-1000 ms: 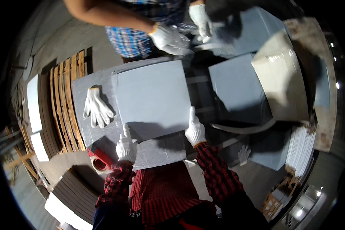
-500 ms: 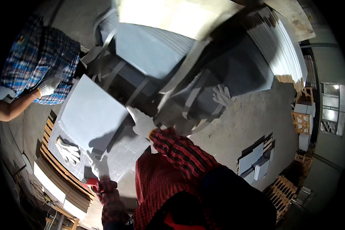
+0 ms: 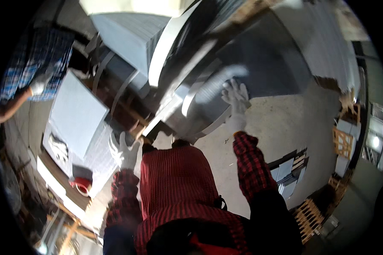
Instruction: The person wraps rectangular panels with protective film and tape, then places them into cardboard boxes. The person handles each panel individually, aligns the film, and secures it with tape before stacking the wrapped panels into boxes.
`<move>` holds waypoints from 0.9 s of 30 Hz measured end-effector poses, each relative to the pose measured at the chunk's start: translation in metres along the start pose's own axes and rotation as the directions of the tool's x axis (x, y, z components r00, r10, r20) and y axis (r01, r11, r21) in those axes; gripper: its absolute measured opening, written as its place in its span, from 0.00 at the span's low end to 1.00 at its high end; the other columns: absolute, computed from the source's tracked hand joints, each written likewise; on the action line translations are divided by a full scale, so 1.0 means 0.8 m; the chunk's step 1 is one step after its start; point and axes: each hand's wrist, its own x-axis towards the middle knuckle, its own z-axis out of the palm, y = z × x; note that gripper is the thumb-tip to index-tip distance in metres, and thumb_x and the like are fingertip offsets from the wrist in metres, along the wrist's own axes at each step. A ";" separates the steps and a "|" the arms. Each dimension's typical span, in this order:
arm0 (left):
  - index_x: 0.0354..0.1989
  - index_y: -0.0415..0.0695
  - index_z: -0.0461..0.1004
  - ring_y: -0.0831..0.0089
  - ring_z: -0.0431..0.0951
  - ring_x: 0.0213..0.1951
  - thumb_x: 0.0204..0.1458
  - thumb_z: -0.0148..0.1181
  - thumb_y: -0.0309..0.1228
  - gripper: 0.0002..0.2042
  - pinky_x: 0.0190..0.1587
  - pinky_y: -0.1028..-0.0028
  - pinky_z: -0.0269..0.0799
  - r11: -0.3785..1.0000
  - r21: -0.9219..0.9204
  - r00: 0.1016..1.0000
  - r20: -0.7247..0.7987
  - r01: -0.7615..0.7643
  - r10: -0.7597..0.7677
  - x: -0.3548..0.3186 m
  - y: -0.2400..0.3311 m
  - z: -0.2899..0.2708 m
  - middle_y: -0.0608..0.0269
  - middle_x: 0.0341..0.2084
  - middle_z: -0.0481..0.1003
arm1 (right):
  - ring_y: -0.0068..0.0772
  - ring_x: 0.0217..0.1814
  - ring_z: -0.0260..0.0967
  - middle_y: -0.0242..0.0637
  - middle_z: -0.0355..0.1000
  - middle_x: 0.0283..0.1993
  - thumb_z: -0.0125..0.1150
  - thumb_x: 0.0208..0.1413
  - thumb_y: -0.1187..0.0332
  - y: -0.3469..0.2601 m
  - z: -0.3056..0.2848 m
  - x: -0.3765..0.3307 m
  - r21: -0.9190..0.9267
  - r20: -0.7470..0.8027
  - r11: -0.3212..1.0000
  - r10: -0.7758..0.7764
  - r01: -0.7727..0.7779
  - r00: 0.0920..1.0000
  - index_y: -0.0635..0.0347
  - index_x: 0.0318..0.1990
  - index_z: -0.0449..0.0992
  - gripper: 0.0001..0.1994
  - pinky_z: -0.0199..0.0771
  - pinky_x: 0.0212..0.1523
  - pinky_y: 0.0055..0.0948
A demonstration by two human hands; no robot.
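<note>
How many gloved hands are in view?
3: the wearer's left hand, left of centre; right hand, right of centre; a co-worker's hand, far left. Another may be hidden.

A red tape dispenser [image 3: 81, 186] sits at the left, its roll facing up. At the upper left is a co-worker [image 3: 36, 63] in blue plaid clothing. Bare concrete floor [image 3: 285, 123] spreads across the right — a slatted wooden pallet [image 3: 308, 219] low down, a slatted crate [image 3: 342, 141] higher up, and beyond it a bright window [image 3: 374, 140] at the rim.
</note>
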 end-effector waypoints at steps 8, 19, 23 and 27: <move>0.55 0.54 0.74 0.47 0.59 0.63 0.39 0.73 0.47 0.32 0.64 0.50 0.57 0.996 0.089 1.000 0.026 0.015 -0.018 0.010 -0.007 -0.005 0.50 0.61 0.62 | 0.35 0.75 0.53 0.35 0.46 0.78 0.55 0.52 0.80 0.023 0.007 0.072 0.078 0.067 0.986 0.145 -0.150 0.987 0.41 0.69 0.61 0.35 0.68 0.67 0.33; 0.61 0.55 0.67 0.51 0.67 0.53 0.51 0.65 0.42 0.27 0.57 0.53 0.63 0.963 0.168 0.968 -0.100 -0.212 0.230 0.026 -0.061 -0.001 0.58 0.53 0.68 | 0.34 0.41 0.75 0.42 0.78 0.39 0.63 0.58 0.52 0.095 0.004 0.148 0.320 0.346 0.821 0.363 -0.472 0.865 0.60 0.44 0.78 0.19 0.75 0.43 0.34; 0.61 0.56 0.67 0.52 0.69 0.52 0.50 0.65 0.43 0.28 0.53 0.52 0.66 0.970 0.062 0.964 -0.111 -0.236 0.242 0.028 -0.066 0.001 0.59 0.52 0.68 | 0.41 0.46 0.75 0.43 0.78 0.44 0.57 0.55 0.67 0.008 -0.021 0.163 0.117 0.099 0.959 -0.270 0.259 0.958 0.58 0.49 0.78 0.14 0.73 0.49 0.38; 0.60 0.59 0.68 0.53 0.70 0.52 0.50 0.66 0.43 0.27 0.53 0.54 0.67 0.964 0.118 0.935 -0.241 -0.238 0.261 0.026 -0.066 0.007 0.61 0.53 0.70 | 0.47 0.49 0.74 0.39 0.78 0.48 0.58 0.49 0.71 -0.180 -0.021 0.161 -0.082 0.087 0.440 -0.891 0.894 0.446 0.55 0.42 0.78 0.11 0.73 0.51 0.44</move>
